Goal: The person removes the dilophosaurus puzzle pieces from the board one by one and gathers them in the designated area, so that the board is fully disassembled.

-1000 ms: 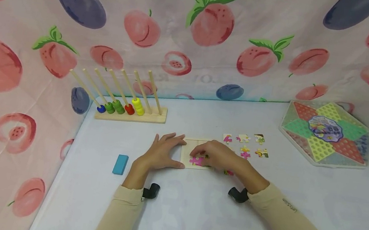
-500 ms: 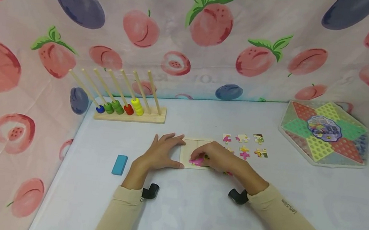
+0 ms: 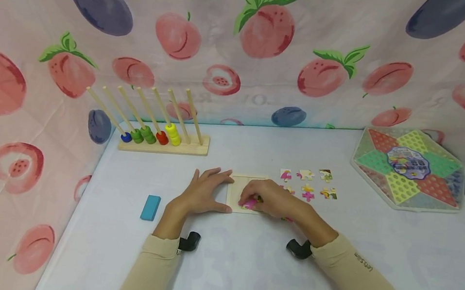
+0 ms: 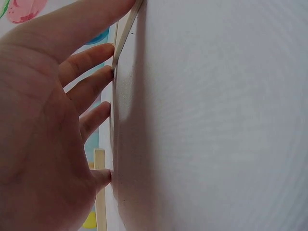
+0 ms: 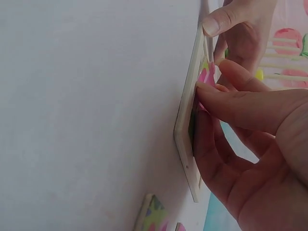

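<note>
A shallow wooden puzzle tray point(image 3: 236, 189) lies on the white table, partly hidden by my right hand. My left hand point(image 3: 199, 193) rests at its left side with fingers spread, thumb at the near corner and fingertips along the far left corner. Over the tray, my right hand point(image 3: 273, 198) pinches a pink jigsaw piece point(image 5: 207, 77) between thumb and fingers. In the right wrist view the piece sits tilted against the inside of the tray point(image 5: 185, 108), near the left hand's thumb. A darker green part shows in the tray below the right fingers.
Several loose jigsaw pieces point(image 3: 308, 193) lie right of the tray; one piece point(image 3: 287, 219) is partly under the right wrist. A bead-peg counting rack point(image 3: 163, 147) stands back left, a blue block point(image 3: 150, 208) lies left, and a hexagonal Chinese checkers box point(image 3: 408, 169) lies back right.
My right fingers have drawn the pink piece slightly to the right and tipped it up from lying flatter in the tray. My left hand has stayed in place.
</note>
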The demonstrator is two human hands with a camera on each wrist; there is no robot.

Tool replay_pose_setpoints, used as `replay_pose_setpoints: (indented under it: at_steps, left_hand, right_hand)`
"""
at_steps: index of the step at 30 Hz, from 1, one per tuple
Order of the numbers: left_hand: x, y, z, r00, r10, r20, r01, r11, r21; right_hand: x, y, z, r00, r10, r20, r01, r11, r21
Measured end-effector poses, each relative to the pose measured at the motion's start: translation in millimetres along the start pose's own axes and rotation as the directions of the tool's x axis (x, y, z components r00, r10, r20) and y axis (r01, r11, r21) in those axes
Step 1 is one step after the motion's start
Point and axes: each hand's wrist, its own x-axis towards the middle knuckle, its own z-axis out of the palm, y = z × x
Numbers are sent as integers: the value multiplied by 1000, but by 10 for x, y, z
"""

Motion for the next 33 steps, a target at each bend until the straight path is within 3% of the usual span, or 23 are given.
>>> replay_pose_setpoints:
  at_steps: [10,23,33]
  left_hand:
    - [-1,2,3,1000,-3,0,3,1000,6]
    - [12,-9,11,1000,5,2,-5,1000,14]
    - [10,-1,13,1000,-3,4,3,1000,24]
  right_hand:
    - [-6,-5,18,1000,22,-12,-23,999,-24]
    - [-36,-15,33,992,120,-29,-120,993,7]
    - [-235,71,-168,986,143,-89,-130,982,134]
